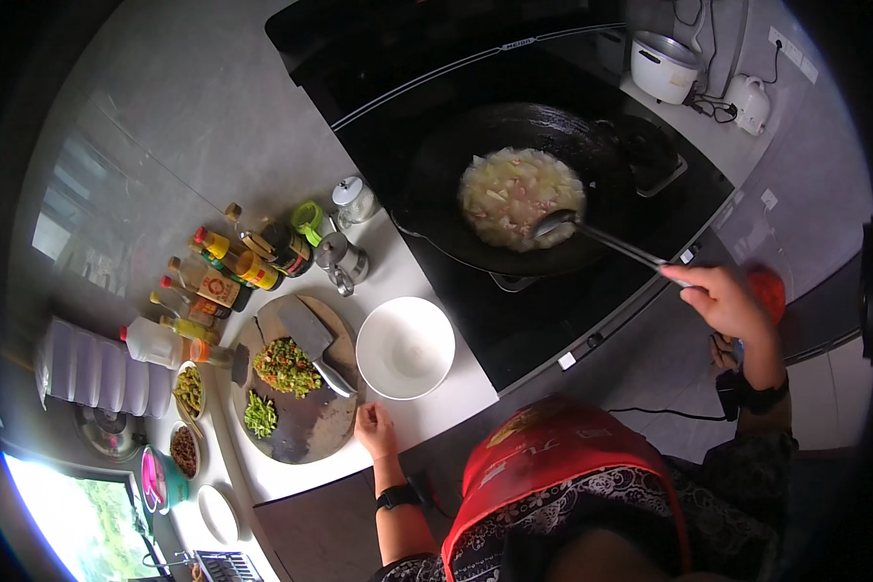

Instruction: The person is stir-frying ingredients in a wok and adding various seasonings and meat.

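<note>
My right hand (727,302) grips the handle of a metal ladle (622,251) at the right. Its bowl dips into a pale, wet mix of sliced pieces with pinkish bits (520,193) in a large black wok (436,174). My left hand (375,431) rests with curled fingers by the counter's front edge, next to a round wooden chopping board (320,436). On the board lie a cleaver (309,327), a heap of chopped green and red vegetables (287,367) and a smaller pile of chopped greens (260,415). A white bowl (406,349) stands between board and stove.
The wok sits on a black stove (524,335). Several sauce bottles (211,284), a metal-lidded jar (354,198) and a metal pot (342,256) line the wall. Filled dishes (184,451) stand at the left. Back right is a white electric cooker (662,73) with cords.
</note>
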